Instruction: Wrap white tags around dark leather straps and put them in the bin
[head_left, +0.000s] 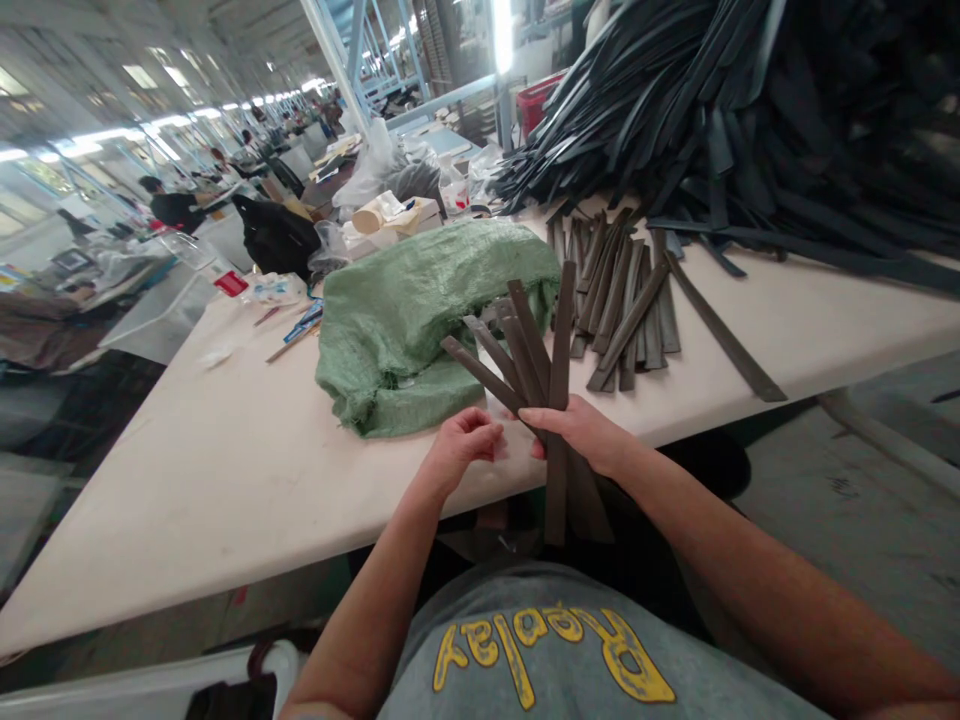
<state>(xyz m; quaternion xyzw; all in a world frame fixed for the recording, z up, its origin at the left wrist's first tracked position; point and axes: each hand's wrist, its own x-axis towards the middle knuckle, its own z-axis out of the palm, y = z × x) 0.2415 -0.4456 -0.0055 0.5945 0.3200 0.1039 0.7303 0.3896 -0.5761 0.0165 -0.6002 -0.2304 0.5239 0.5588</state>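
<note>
A long workshop stretches away to the upper left under rows of lights, with a worker [176,207] in dark clothing seated in the distance. In front of the person lies a broad pale surface [232,480]. At its far right a great heap [757,130] of dark strips spreads out, with a red bin [541,103] just behind its left edge.

The person, in a grey shirt [555,590] with yellow lettering, holds a fanned bunch of brown strips [560,335] over the near edge of the surface. The fingers of the right hand [581,428] are closed round the bunch, thumb across the front; the upper ends spread apart and the lower ends hang past the edge. The left hand [463,443] is just beside the bunch, its fingers curled in; whether they pinch the pale film [501,448] next to them, one cannot tell.

Behind the hands lies a crumpled green sack [435,275]. To the right of the sack is a pile [626,300] of similar brown strips, and one long strip [727,330] slants away from the pile's right side. A black bag [276,240] sits beyond the sack, to the left.
</note>
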